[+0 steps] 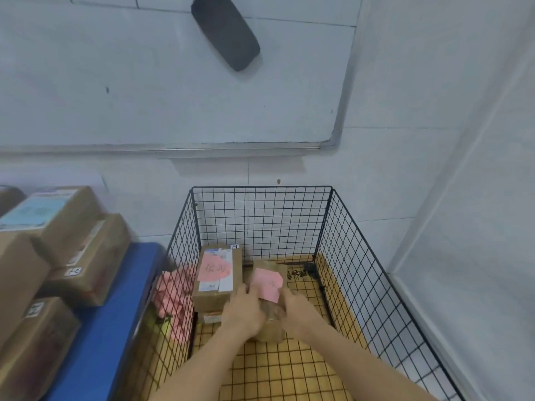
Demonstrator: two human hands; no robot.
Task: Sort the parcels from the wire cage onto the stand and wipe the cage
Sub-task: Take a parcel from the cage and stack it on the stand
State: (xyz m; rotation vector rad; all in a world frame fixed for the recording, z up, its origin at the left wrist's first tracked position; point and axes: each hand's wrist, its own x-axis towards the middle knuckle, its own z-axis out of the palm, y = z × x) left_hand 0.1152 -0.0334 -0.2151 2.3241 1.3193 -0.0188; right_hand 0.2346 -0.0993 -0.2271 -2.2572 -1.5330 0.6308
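Both hands clasp one brown parcel from its sides, left hand and right hand pressed against it. It lies on the wire cage floor, pink note on top, beside a taller labelled parcel.

A framed whiteboard hangs on the pale tiled wall, a dark eraser stuck to it; a plain white wall meets it at right.
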